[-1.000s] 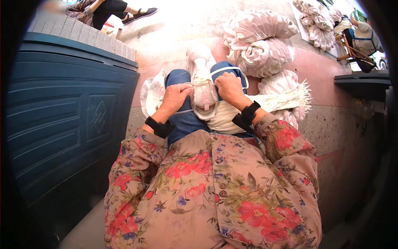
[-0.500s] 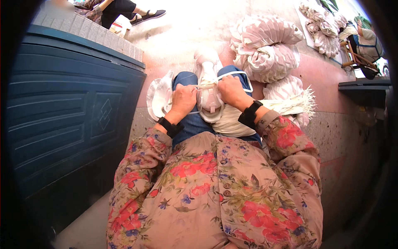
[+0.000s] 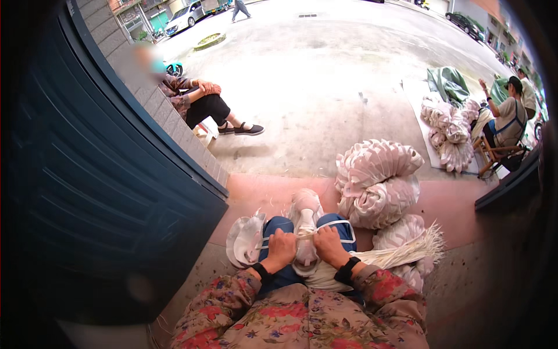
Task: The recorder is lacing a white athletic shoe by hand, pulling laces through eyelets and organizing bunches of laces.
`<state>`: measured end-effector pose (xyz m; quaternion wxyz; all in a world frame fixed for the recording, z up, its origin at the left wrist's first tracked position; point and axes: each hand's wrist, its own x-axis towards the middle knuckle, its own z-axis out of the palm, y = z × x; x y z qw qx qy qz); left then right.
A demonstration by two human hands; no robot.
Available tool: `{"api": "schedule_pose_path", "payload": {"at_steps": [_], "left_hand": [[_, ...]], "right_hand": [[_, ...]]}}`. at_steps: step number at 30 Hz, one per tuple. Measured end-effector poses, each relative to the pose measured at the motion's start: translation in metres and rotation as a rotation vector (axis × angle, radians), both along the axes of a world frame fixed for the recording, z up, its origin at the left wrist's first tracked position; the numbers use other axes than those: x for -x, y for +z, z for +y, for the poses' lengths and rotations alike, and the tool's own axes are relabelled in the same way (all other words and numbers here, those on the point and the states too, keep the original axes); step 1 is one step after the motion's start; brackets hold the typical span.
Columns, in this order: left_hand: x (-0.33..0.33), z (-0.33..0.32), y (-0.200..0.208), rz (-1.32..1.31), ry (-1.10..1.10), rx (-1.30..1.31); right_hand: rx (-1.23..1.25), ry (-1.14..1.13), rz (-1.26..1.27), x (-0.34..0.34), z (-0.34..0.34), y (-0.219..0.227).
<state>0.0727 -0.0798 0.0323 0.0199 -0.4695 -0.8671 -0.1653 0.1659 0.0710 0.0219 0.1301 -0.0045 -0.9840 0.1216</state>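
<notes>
A pale pink-and-white shoe upper [image 3: 306,214] lies between my knees, its toe end pointing away from me. A white shoelace [image 3: 347,228] crosses it, with a loose loop hanging over my right knee. Closed at the near left side of the upper, my left hand [image 3: 281,248] grips one part of the lace. My right hand [image 3: 330,246] is closed on the lace at the other side, and a short stretch of it runs between my fists. The fingertips are partly hidden. Beside my left knee sits another pale upper [image 3: 243,239].
A bundle of white laces [image 3: 401,251] spreads from my lap to the right. Stacked shoe uppers [image 3: 378,186] stand front right. A dark blue door [image 3: 116,192] borders the left. One person [image 3: 203,102] sits outside at left; another [image 3: 510,119] sits far right near more uppers [image 3: 450,125].
The view has tilted up, so more of the street shows and my lap sits lower in the picture. Both hands still grip the lace over the upper.
</notes>
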Motion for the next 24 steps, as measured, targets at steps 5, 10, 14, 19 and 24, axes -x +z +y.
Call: {"api": "schedule_pose_path", "payload": {"at_steps": [5, 10, 14, 19, 24], "left_hand": [[0.002, 0.01, -0.011, 0.057, -0.015, -0.045], [0.006, 0.008, 0.012, -0.066, 0.064, 0.048], [-0.01, 0.003, 0.024, 0.066, 0.119, 0.016], [-0.016, -0.003, 0.018, 0.002, 0.175, 0.109], [0.001, -0.008, -0.012, -0.502, 0.299, -0.01]], "right_hand": [[-0.05, 0.003, -0.072, 0.009, 0.005, 0.003], [0.044, -0.104, -0.033, 0.003, 0.005, 0.012], [0.047, -0.149, -0.045, -0.001, -0.002, 0.023], [0.05, -0.195, -0.157, -0.002, -0.003, 0.008], [0.24, -0.172, -0.004, -0.001, -0.004, 0.005]]}}
